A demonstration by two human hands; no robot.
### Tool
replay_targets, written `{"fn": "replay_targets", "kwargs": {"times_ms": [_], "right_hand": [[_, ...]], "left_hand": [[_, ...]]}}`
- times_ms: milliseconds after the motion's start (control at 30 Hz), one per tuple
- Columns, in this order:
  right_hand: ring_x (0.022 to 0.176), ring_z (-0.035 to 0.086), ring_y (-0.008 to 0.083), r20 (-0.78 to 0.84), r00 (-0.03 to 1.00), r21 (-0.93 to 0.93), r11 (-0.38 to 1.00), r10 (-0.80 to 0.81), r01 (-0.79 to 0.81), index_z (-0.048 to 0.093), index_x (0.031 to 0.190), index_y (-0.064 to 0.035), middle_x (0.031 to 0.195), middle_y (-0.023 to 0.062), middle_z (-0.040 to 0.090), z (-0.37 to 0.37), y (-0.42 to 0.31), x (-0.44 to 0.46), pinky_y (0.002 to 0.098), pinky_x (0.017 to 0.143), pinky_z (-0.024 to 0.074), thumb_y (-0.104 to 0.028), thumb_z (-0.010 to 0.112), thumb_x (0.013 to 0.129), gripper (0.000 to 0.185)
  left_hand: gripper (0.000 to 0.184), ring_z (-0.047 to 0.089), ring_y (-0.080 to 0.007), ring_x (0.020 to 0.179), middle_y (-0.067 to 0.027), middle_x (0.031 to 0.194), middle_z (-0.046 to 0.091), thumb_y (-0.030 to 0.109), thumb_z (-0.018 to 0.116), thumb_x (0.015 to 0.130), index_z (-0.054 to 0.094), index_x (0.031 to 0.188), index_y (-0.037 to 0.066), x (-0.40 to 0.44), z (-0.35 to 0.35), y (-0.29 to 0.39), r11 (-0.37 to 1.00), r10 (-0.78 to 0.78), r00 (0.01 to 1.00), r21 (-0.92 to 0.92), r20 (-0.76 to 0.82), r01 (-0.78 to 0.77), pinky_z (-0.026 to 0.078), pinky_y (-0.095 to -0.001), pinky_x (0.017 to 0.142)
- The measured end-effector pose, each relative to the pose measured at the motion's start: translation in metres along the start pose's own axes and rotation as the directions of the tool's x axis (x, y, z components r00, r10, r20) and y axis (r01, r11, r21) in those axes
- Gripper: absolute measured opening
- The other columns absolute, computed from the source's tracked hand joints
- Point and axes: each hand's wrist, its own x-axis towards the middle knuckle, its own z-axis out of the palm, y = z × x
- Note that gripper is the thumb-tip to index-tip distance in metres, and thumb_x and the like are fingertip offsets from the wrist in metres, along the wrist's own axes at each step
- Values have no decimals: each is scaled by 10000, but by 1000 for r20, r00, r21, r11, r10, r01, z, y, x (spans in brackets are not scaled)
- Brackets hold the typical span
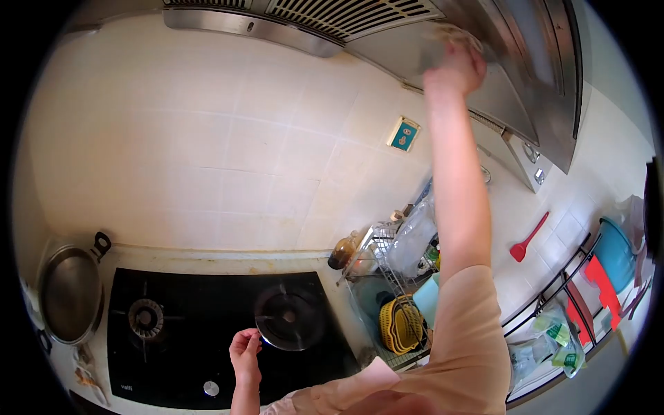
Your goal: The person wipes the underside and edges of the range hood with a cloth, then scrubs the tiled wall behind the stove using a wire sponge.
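High at the upper right, my right hand (pixel 456 69) is closed round a pale cloth (pixel 453 34) and presses it to the underside of the metal range hood (pixel 394 52). My left hand (pixel 246 349) is down at the black gas stove (pixel 207 325), its fingers pinched together at the rim of a dark round pan or lid (pixel 289 317) over the right burner. Whether the fingers grip that rim is too small to tell. The left burner (pixel 146 318) has nothing on it.
A steel pan (pixel 70 294) stands left of the stove. To the right are a bottle (pixel 344 250), a wire rack (pixel 387 277) and yellow baskets (pixel 401 325). A red spatula (pixel 530 236) and a blue basin (pixel 615 252) are on the right wall.
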Motion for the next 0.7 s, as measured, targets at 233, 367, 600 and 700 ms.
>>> {"fn": "replay_targets", "kwargs": {"times_ms": [233, 367, 600, 700], "right_hand": [[807, 553, 177, 136, 990, -13, 999, -42, 44, 490, 856, -35, 895, 78, 567, -10, -11, 3, 294, 685, 520, 74, 623, 736, 210], [782, 559, 176, 130, 978, -5, 986, -163, 165, 518, 855, -35, 887, 66, 583, 2, -4, 4, 301, 664, 509, 58, 634, 735, 191], [813, 552, 162, 73, 997, 75, 997, -18, 13, 531, 862, -11, 929, 79, 582, -1, -41, -16, 275, 682, 474, 66, 600, 725, 171], [787, 562, 159, 125, 991, 74, 996, -55, 46, 560, 812, -5, 891, 65, 597, 17, -13, -19, 274, 670, 482, 36, 666, 708, 153]], "left_hand": [[56, 514, -43, 694, 28, 795, 602, 56, 562, 868, 608, 891, 76, -2, -2, 1, 1000, 6, 1000, 3, -7, -6, 397, -185, 633], [53, 513, -46, 695, 27, 801, 600, 56, 563, 870, 606, 896, 72, 0, -2, -3, 1000, 14, 1000, 1, -10, -14, 399, -191, 641], [44, 516, -55, 706, 11, 802, 599, 52, 573, 866, 602, 899, 51, -10, 3, 9, 996, 85, 995, -34, 54, -83, 403, -199, 644], [42, 515, -59, 692, 9, 800, 597, 46, 576, 862, 602, 894, 43, -8, -3, 6, 997, 71, 997, 10, -36, -71, 403, -198, 638]]}}
